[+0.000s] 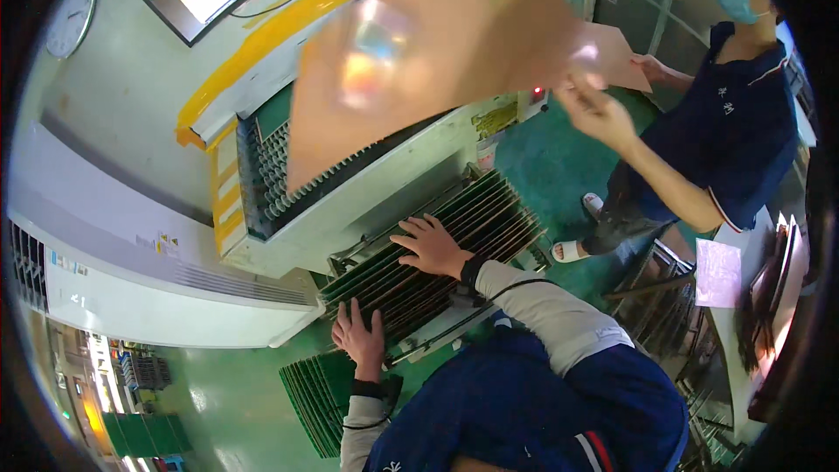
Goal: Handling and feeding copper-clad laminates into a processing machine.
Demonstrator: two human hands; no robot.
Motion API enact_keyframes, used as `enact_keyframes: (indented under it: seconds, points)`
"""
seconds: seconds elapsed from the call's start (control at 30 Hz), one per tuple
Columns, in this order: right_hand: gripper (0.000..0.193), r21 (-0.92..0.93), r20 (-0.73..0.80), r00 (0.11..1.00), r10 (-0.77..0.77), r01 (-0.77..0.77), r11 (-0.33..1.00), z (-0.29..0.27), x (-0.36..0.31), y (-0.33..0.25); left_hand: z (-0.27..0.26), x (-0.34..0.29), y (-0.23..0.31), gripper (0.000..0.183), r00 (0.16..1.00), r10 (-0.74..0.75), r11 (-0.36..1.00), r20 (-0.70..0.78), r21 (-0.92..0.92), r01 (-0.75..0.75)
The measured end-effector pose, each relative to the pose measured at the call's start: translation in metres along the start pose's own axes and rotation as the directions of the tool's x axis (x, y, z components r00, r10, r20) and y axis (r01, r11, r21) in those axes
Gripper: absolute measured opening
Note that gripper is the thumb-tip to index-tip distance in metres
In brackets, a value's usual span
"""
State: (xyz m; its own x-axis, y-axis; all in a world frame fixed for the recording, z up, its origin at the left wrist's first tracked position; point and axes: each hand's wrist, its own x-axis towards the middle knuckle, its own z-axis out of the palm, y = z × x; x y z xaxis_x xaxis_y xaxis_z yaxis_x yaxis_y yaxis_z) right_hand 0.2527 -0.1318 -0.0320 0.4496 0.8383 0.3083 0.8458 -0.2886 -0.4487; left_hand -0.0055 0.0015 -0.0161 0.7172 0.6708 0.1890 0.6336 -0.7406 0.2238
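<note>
The left grip (360, 341) and right grip (430, 249) both have spread fingers; I cannot tell whether either presses on a panel. The panels (500, 223) stand on edge in a row under the right grip and beside the left grip. Green boards (313, 406) stand left of the left grip. Ahead of the right grip, a co-worker's hand (599, 114) meets a copper sheet (446, 48).

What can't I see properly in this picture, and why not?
In the head view:
- Some machine rollers: hidden behind the big copper-coloured sheet.
- Top of the co-worker's head: cut off by the upper edge.
- Parts of the thin boards: covered by the right hand.
- The time on the clock: too small.
</note>
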Motion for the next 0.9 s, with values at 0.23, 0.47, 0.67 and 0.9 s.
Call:
enact_keyframes:
  seconds: [0.23, 0.47, 0.67, 0.9]
  points:
    - [0.056, -0.035, 0.056, 0.997, 0.046, -0.044, 0.998, -0.0029, -0.0016, -0.0041, 0.0001, -0.0015, -0.0006, 0.060, 0.994, 0.056, 0.998, -0.096, 0.031, -0.053]
    - [0.058, -0.068, 0.074, 0.996, 0.048, -0.043, 0.997, -0.0078, 0.0001, -0.0097, -0.0037, -0.0016, -0.0012, 0.060, 0.993, 0.060, 0.998, -0.104, -0.009, -0.061]
    - [0.055, -0.077, 0.064, 0.998, 0.030, -0.025, 0.997, -0.0063, 0.0005, -0.0093, -0.0029, -0.0024, -0.0020, 0.061, 0.994, 0.045, 0.998, -0.101, -0.042, -0.050]
    - [0.054, -0.079, 0.045, 0.999, 0.018, -0.014, 0.997, -0.0074, -0.0022, -0.0085, -0.0073, -0.0025, 0.0021, 0.060, 0.995, 0.037, 0.998, -0.093, -0.051, -0.042]
